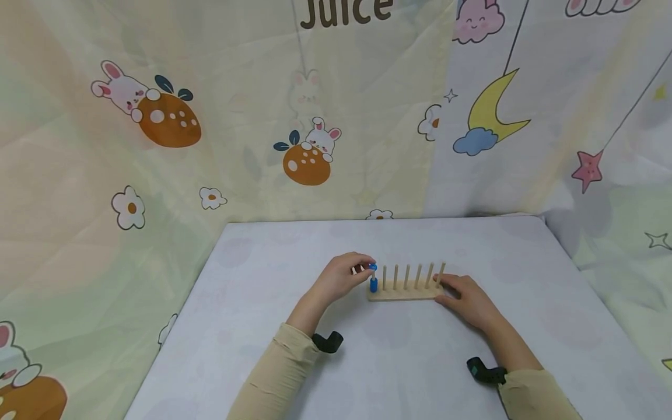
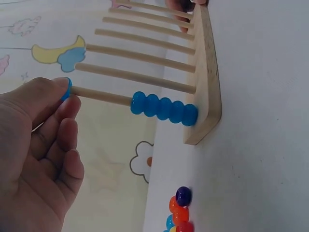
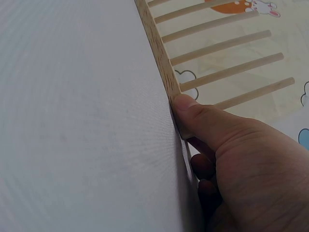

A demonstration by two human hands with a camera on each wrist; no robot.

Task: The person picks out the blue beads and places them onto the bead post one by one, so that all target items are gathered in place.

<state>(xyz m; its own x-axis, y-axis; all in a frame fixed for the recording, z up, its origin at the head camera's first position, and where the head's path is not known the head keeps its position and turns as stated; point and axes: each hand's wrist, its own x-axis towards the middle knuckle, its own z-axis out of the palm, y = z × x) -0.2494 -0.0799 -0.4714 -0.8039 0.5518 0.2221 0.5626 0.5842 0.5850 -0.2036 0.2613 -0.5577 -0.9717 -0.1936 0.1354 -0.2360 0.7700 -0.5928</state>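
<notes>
A wooden peg rack stands on the table with a row of upright pegs. My left hand pinches a blue bead between thumb and forefinger at the tip of the leftmost peg. Lower on that same peg, several blue beads are stacked down to the base. The other pegs, such as this peg, carry no beads. At the rack's right end my right hand grips the base, its thumb on the near edge and the other fingers partly hidden behind.
Loose beads in purple, orange, red, blue and yellow, among them a purple bead, lie on the table beyond the rack's left end in the left wrist view. A white cloth covers the table. Behind it hangs a printed curtain.
</notes>
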